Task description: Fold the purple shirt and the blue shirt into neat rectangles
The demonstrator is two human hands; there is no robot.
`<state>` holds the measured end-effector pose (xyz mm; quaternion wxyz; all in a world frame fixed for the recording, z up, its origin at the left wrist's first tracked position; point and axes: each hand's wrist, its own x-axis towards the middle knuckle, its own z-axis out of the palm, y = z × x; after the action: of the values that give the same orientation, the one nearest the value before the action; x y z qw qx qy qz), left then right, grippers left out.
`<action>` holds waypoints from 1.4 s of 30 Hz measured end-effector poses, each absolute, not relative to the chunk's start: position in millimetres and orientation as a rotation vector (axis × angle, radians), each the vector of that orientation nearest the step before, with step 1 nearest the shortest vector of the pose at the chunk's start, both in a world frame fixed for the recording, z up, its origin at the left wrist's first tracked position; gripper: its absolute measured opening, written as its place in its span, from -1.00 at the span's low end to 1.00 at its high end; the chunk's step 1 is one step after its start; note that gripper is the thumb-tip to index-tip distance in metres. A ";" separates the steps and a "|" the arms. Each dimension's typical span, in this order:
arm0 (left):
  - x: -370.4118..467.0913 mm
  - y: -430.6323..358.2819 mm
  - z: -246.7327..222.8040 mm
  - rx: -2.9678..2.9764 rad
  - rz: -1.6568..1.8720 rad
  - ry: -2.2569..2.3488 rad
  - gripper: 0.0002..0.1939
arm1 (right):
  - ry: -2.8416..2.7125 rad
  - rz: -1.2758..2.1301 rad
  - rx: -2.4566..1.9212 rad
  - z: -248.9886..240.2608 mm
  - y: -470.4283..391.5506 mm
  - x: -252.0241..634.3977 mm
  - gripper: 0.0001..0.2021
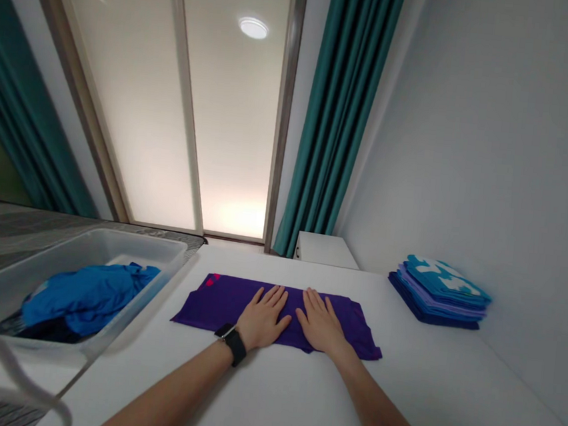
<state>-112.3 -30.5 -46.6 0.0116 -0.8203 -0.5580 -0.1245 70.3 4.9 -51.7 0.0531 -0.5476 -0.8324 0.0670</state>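
Note:
A purple garment [236, 297], folded into a long strip with a small red-pink mark at its far left corner, lies across the white table [266, 399]. My left hand [262, 318] rests flat on its middle, fingers spread, a black watch on the wrist. Just right of it, my right hand [320, 321] also presses flat on the cloth with fingers apart. Neither hand grasps the fabric. Some of the cloth is hidden under both palms.
On the right, by the wall, sits a stack of folded clothes [440, 291] in blues and lilac. A translucent plastic bin [159, 254] at left holds a crumpled blue garment [90, 295] and dark cloth. Beyond the table stands a white cabinet [325, 250].

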 end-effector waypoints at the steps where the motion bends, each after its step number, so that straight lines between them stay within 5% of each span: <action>1: -114.0 -31.1 -45.4 -2.565 -0.379 -1.740 -0.39 | -2.527 0.199 -1.672 -51.9 4.7 71.2 -0.34; 30: -132.8 -32.9 -41.6 -2.531 -0.289 -1.783 -0.42 | -2.426 0.178 -1.736 -63.7 17.3 152.5 -0.36; 42: -88.3 -41.3 -16.0 -2.690 -0.507 -1.466 -0.64 | -2.063 0.737 -1.516 -51.6 25.7 181.4 -0.41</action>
<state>-88.3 -41.3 -16.0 0.0183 -0.8661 -0.4721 -0.1634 181.4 25.7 -51.6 0.2364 -0.5528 -0.7524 0.2690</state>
